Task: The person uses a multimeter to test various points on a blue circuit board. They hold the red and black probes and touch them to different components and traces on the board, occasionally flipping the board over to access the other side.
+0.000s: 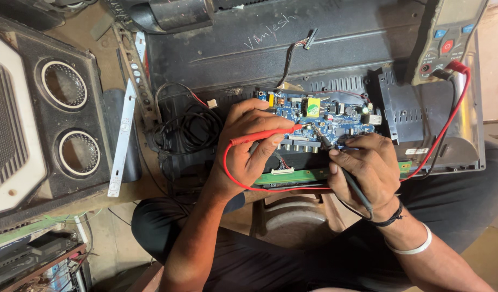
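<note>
Cluttered workbench, left hand (pixel 248 141) pinching red probe (pixel 265 135), right hand (pixel 365 165) pinching black probe (pixel 341 165), tips on circuit board (pixel 319 116)

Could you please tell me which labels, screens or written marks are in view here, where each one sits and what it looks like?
Multimeter screen: top right, pale greyish rectangle, cut off by the frame edge.
White sticker: small oblong on the dark panel right of the right hand.
Chalk scribble: pale handwriting on the black back cover, top centre.
Yellow part: square block on the blue circuit board; whether it carries a label is unclear.
</note>
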